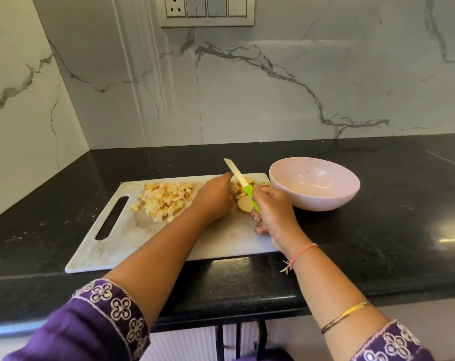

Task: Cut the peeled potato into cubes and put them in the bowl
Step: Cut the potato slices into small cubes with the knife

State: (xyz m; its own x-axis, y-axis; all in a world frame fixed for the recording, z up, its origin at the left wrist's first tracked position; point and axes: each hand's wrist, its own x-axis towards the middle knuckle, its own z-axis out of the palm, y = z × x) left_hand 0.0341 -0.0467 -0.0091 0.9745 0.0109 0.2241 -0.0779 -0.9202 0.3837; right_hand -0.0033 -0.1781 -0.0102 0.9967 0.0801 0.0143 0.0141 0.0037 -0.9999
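A white cutting board [117,246] lies on the black counter. A pile of pale potato cubes [164,199] sits on its left half. Several potato slices [244,203] lie at its right end. My left hand [213,196] rests over those slices, its fingers curled on them, and hides part of them. My right hand [270,212] grips a knife [238,177] by its green handle. The blade points up and away, over the slices. A pink bowl [313,187] stands just right of the board, and no cubes show inside it.
The black counter [377,230] runs to the right and back to a marble wall. Its front edge lies just below the board. A switch plate [208,10] is high on the wall.
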